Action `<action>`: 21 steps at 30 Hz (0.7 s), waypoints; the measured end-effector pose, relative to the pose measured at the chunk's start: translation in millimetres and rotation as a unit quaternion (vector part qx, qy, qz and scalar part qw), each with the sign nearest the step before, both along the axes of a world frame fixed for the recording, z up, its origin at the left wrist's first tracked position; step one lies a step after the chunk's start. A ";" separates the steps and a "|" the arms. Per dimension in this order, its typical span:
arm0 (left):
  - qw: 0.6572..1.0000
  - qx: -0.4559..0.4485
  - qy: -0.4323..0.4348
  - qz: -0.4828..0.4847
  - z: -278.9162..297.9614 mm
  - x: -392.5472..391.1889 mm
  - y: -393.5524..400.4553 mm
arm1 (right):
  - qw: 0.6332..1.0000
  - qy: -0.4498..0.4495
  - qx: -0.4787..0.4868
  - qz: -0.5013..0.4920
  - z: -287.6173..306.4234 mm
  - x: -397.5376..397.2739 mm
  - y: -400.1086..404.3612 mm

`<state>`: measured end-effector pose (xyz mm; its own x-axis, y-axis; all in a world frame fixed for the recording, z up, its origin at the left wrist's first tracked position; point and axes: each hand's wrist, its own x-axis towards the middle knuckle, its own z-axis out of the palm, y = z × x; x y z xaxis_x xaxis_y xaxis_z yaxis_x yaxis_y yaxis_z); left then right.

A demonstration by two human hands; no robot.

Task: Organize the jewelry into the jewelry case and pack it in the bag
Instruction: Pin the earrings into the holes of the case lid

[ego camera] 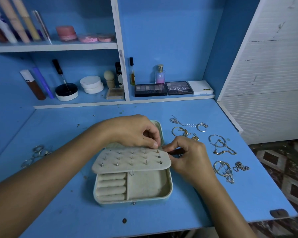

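Note:
An open pale jewelry case (169, 184) lies on the blue desk, with ring rolls at its left and a bare compartment at its right. Its earring panel (127, 158) is folded over the top and carries several stud posts. My left hand (134, 131) pinches at the panel's far right corner. Touching that same corner, my right hand (187, 155) pinches something small that I cannot make out. Loose bracelets and chains (222, 146) lie right of the case. Several rings (36, 152) lie at the left. No bag is in view.
Shelves at the back hold makeup palettes (162, 89), a perfume bottle (160, 74), jars and tubes. A white ribbed panel (268, 83) stands at the right. The desk's right edge drops to a patterned floor (282, 169). Two small pins (78, 125) lie far left of the case.

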<state>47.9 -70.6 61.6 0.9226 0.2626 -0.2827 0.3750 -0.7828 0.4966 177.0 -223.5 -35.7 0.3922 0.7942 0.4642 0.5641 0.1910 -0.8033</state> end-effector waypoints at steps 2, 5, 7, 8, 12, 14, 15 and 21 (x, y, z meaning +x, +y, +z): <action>1.000 -0.003 0.002 0.006 0.7 -0.6 1.4 | 1.000 0.000 -0.001 0.000 0.4 -0.4 0.0; 1.000 0.010 0.007 0.010 0.2 0.3 1.4 | 1.000 0.001 -0.003 -0.004 0.0 -0.7 0.6; 1.000 0.018 0.010 0.007 -0.3 2.1 -0.4 | 1.000 0.001 -0.002 -0.005 -0.3 -0.5 0.8; 1.000 0.019 0.013 0.005 -0.3 3.0 -1.5 | 1.000 0.002 -0.001 -0.004 -0.4 -0.4 0.6; 0.999 0.032 0.021 -0.001 2.3 6.8 -5.0 | 1.000 0.000 0.003 0.002 0.3 -0.1 -0.6; 0.999 0.041 0.030 -0.008 4.9 8.8 -5.8 | 1.000 -0.002 0.002 0.002 0.4 -0.2 -0.2; 0.998 0.046 0.036 -0.011 6.5 9.9 -6.0 | 1.000 -0.001 0.001 0.002 0.6 -0.4 0.1; 0.997 0.052 0.051 0.001 11.6 12.4 -6.7 | 1.000 -0.004 -0.001 0.001 0.5 -0.5 -0.3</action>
